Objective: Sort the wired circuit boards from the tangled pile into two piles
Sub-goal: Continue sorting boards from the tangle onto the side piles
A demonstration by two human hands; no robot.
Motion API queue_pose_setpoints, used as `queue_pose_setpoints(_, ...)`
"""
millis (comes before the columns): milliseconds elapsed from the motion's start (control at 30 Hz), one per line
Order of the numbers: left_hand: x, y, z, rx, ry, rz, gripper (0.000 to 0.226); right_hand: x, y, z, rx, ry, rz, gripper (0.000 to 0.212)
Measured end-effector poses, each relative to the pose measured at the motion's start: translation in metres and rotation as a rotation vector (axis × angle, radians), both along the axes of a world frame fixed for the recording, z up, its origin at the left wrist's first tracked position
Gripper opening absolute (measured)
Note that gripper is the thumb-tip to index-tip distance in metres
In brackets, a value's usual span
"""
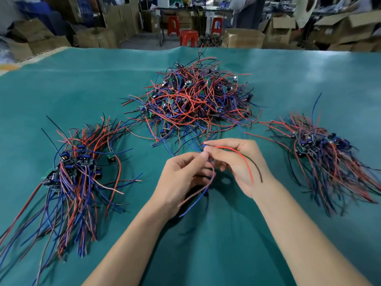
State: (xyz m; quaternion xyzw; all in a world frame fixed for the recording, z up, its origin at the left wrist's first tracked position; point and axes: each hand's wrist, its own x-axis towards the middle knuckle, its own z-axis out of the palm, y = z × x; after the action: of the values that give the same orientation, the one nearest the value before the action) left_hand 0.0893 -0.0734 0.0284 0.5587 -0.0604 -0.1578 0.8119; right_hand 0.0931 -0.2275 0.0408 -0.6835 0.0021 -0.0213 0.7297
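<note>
1. Both hands are up over the green cloth, meeting on one wired unit. The board itself is hidden between the fingertips, so I can't see it.
2. My left hand is pinched narrow on a pinkish and blue wire pair, which trails down and toward me, below the fingers.
3. My right hand is closed on the red and black pair. It arcs over the back of that hand and hangs to its right.
4. So the unit's long axis runs roughly left-right across both grips, board in the middle.
5. The tangled pile sits straight ahead of the fingers; a few of its strands reach close to the fingertips. I can't tell if any are touching.
6. The left sorted pile lies well off the left hand, the right sorted pile nearer the right hand.
7. My call: which pile depends on the board type, unreadable from here.
</note>
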Motion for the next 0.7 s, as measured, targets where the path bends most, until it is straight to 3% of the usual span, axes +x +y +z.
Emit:
queue_pose_setpoints(200,0.000,0.004,0.001,-0.035,-0.003,-0.045,0.025,-0.001,0.000,-0.001,0.038,-0.002,0.079,0.024)
queue_pose_setpoints(400,0.000,0.006,0.003,-0.118,0.040,-0.177,0.019,0.000,-0.006,0.003,0.047,-0.003,0.152,0.023)
queue_pose_setpoints(633,0.002,0.006,-0.002,-0.157,0.071,-0.209,0.011,0.003,-0.006,0.003,0.174,0.090,0.070,0.028)
queue_pose_setpoints(700,0.001,0.007,-0.003,-0.124,0.045,-0.164,0.011,0.002,-0.003,0.003,0.107,0.083,0.031,0.030)
